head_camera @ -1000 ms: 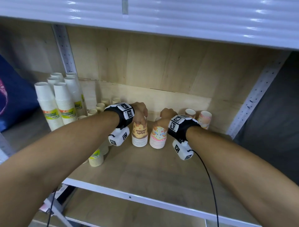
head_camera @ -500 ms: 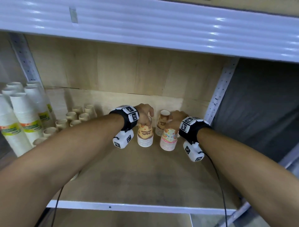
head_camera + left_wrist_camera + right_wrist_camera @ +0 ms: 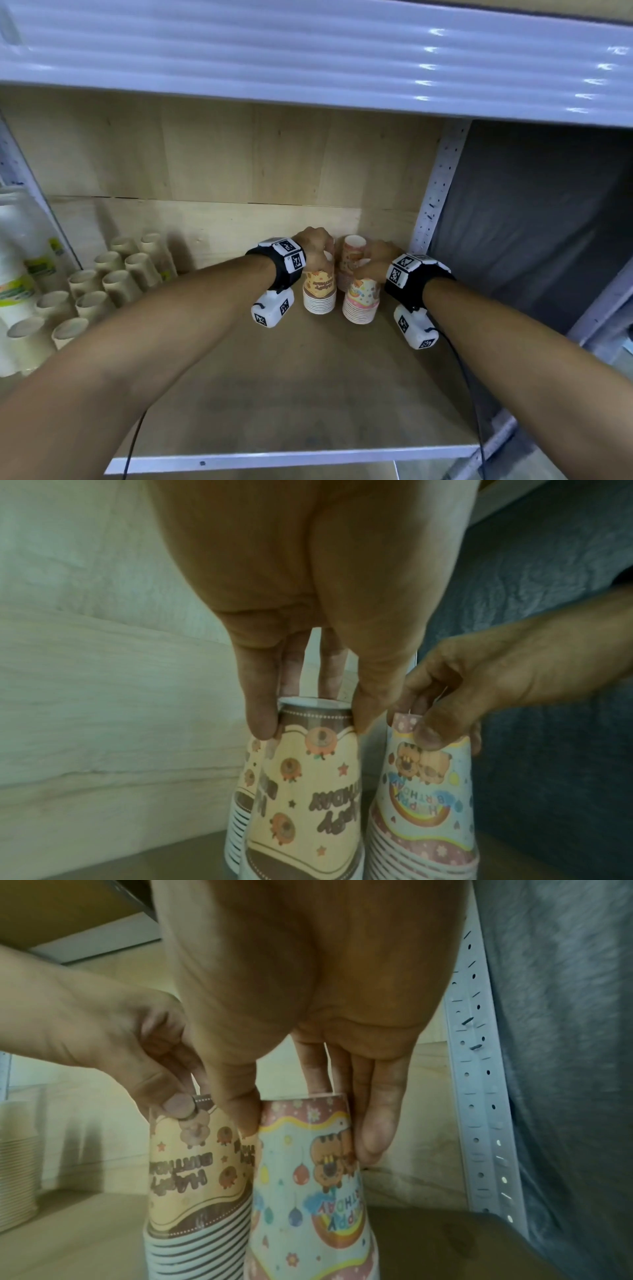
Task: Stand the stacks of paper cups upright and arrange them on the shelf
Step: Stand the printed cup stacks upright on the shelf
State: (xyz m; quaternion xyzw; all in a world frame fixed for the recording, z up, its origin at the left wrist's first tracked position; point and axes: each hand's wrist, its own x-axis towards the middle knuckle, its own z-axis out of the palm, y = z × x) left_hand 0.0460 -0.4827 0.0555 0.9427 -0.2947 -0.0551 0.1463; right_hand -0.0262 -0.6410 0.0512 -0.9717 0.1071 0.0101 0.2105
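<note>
Two upside-down stacks of printed paper cups stand side by side near the shelf's back right corner. My left hand (image 3: 317, 245) (image 3: 313, 718) pinches the top of the cream-and-brown stack (image 3: 319, 291) (image 3: 308, 799) (image 3: 192, 1172) from above. My right hand (image 3: 371, 260) (image 3: 308, 1123) (image 3: 435, 723) grips the top of the pastel rainbow stack (image 3: 363, 301) (image 3: 308, 1191) (image 3: 424, 804) the same way. Another printed stack (image 3: 352, 253) stands just behind them, against the back panel.
Plain beige cup stacks (image 3: 113, 284) stand in rows at the left, with taller white stacks (image 3: 13, 274) at the far left edge. A perforated metal upright (image 3: 435, 192) rises at the right, a grey cloth (image 3: 531, 222) beyond it. The wooden shelf board (image 3: 274, 394) stretches to its white front rail.
Both hands have carried their cup stacks rightward and deeper along the shelf, toward the back right corner beside the third printed stack. The view has swung right with them.
</note>
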